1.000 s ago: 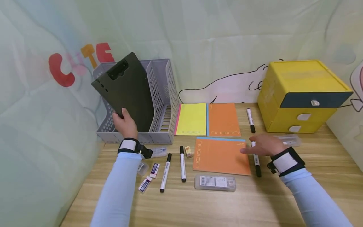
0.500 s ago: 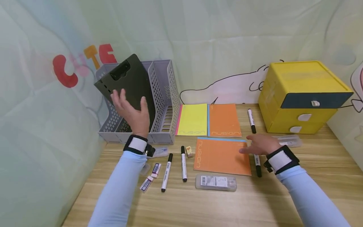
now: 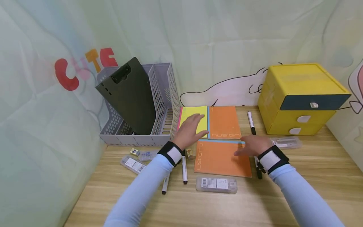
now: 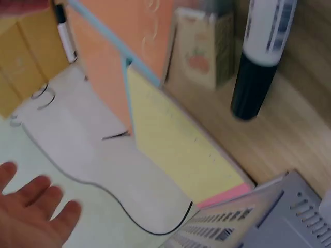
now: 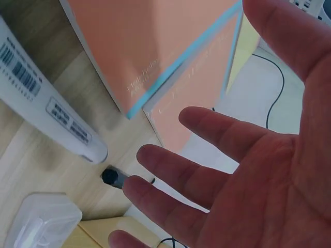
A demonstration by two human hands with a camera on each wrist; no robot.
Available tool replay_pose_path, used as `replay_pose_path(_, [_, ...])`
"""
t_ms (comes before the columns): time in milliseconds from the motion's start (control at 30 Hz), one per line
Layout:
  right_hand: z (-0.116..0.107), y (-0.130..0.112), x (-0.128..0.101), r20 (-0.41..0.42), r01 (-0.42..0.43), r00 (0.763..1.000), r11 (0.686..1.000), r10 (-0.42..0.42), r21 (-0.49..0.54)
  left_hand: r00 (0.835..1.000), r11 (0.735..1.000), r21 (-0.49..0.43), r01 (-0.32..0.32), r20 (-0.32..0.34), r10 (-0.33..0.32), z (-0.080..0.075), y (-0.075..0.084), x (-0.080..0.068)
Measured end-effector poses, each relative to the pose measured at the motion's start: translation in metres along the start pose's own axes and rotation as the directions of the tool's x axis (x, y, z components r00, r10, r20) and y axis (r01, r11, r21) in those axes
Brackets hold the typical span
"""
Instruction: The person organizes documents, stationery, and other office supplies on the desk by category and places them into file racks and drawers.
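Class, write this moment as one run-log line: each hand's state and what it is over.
left hand: open, over yellow notebook | right hand: open, over orange notebook | black clipboard: standing in grey file rack

Yellow notebook (image 3: pixel 195 121): flat on bench, pink spine edge toward grey file rack, left hand (image 3: pixel 189 132) hovering over its near half, fingers spread. Orange notebook (image 3: pixel 222 157): flat, blue spine strip at far edge, just before yellow one; right hand (image 3: pixel 253 144) open over its right edge.
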State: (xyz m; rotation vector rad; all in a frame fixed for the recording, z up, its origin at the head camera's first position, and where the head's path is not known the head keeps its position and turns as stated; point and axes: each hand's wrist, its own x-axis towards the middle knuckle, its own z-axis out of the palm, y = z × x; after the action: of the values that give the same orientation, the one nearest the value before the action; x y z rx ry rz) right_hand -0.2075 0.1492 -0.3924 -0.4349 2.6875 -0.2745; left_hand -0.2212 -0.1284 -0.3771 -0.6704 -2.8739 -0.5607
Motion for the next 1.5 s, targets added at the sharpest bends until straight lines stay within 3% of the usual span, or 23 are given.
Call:
replay_pose_path(67, [0.003,-0.001,0.002,-0.006,0.003,1.000,1.000,-0.003,-0.010,0.985,0.999,0.033,0.035,0.170,-0.040,0.011,0.004,0.000])
replay_pose_path(167, [0.008,-0.004,0.003,-0.018,0.006,1.000,1.000,-0.006,-0.020,0.927,0.994,0.082,0.077,0.361,-0.102,0.023,0.009,-0.002])
replay_pose_path(233, [0.010,-0.005,0.004,-0.028,0.006,1.000,1.000,-0.007,-0.031,0.893,0.990,0.107,0.089,0.432,-0.127,0.029,0.011,-0.004])
replay_pose_path(333, [0.014,-0.008,0.003,-0.046,-0.002,0.999,0.999,0.000,-0.035,0.867,0.987,0.135,0.088,0.478,-0.143,0.037,0.014,-0.007])
replay_pose_path(733, [0.034,-0.017,0.007,-0.120,0.000,0.993,0.997,-0.010,-0.079,0.860,0.963,0.270,-0.022,0.495,-0.119,0.055,0.021,-0.017])
replay_pose_path(1067, [0.032,-0.018,0.015,-0.160,-0.015,0.987,0.995,-0.001,-0.099,0.863,0.952,0.306,-0.026,0.488,-0.133,0.059,0.020,-0.014])
replay_pose_path(1200, [0.030,-0.017,0.019,-0.209,-0.023,0.978,0.996,0.003,-0.092,0.875,0.945,0.325,-0.029,0.466,-0.133,0.056,0.022,-0.012])
replay_pose_path(1300, [0.026,-0.014,0.020,-0.269,-0.008,0.963,0.995,-0.018,-0.095,0.893,0.938,0.347,-0.030,0.431,-0.131,0.055,0.024,-0.010])
replay_pose_path(1500, [0.016,-0.011,0.016,-0.421,0.081,0.901,0.993,-0.110,-0.085,0.924,0.936,0.347,-0.054,0.373,-0.085,0.057,0.033,0.006])
